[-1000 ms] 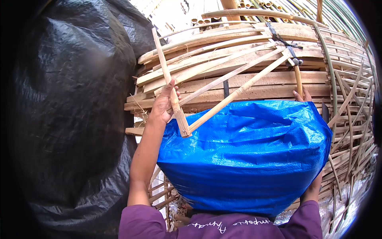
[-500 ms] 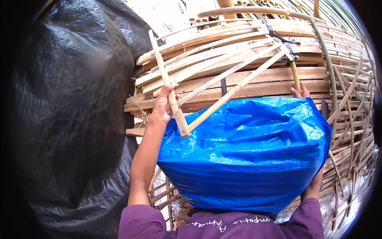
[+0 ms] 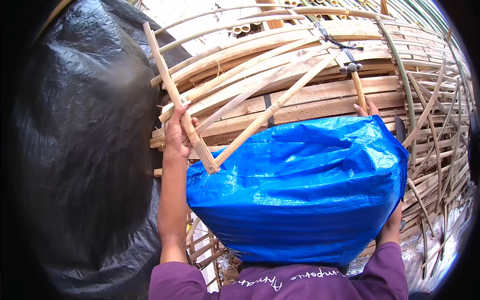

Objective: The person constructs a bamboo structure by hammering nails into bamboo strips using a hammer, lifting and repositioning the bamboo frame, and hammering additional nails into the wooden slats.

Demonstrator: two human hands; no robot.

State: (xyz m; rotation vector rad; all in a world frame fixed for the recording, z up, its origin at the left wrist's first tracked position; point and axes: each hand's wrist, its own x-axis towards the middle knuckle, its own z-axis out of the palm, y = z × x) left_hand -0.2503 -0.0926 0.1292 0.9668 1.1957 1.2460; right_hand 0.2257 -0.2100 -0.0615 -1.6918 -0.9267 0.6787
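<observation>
My left hand (image 3: 177, 132) is wrapped around the end crosspiece of a slatted bamboo frame (image 3: 185, 120), on the left. Long strips run from that crosspiece up and away to the right. On the right, my right hand (image 3: 369, 107) grips the wooden handle of a hammer (image 3: 358, 89). The hammer stands nearly upright, its metal head beside the far ends of the strips. A blue woven plastic sheet or sack (image 3: 300, 195) covers my lap and hides part of my right forearm. The near corner of the frame overlaps its upper left edge.
A large black plastic sheet (image 3: 90, 165) hangs along the left. Beyond the blue plastic lies a stack of wooden planks (image 3: 330, 110), with a black cord (image 3: 345, 45) near the strips. Woven bamboo lattice (image 3: 430, 125) stands at the right, and cut bamboo poles (image 3: 320, 4) lie at the back.
My left hand has moved left with the frame's near end, and the strips now spread wider. The hammer has shifted slightly left and its head shows more clearly. The whole view has shifted a little.
</observation>
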